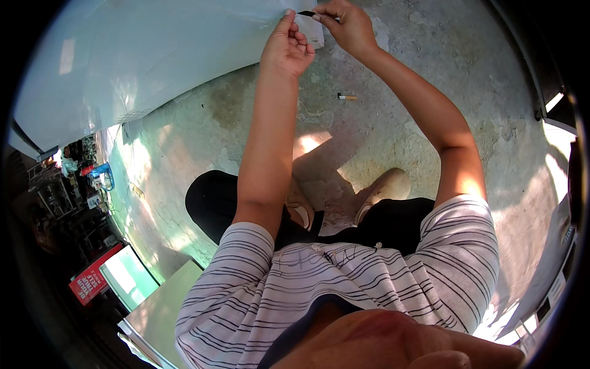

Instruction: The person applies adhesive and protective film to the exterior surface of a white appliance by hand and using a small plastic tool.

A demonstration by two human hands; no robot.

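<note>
**Small black piece (305, 13) pinched at twelve o'clock**

From my remote seat I look down through the head camera on a crouching wearer, both bare arms stretched toward twelve. The small black piece is up there, near the top edge of the view. The right hand (347, 27), at half past twelve, has a narrow grip on it, thumb and forefinger pressed together around its right end. The left hand (286, 49), just short of twelve, lifts its thumb beside the other end, remaining fingers loosely curled, palm partly showing; I cannot tell whether that grip closes on the piece.

A large, smooth white panel (160, 55) spreads from ten o'clock to twelve, its corner just behind the left hand. Below the hands, toward one o'clock, a small slim stick (347, 96), orange, white and dark, lies apart from them on the worn concrete floor (442, 67).

Near the centre I see dark trousers (212, 203) and a tan shoe (393, 184); a striped shirt (369, 277) fills six o'clock. Shaded clutter (58, 190) crowds nine, and a red sign (95, 277) leans at eight.
</note>
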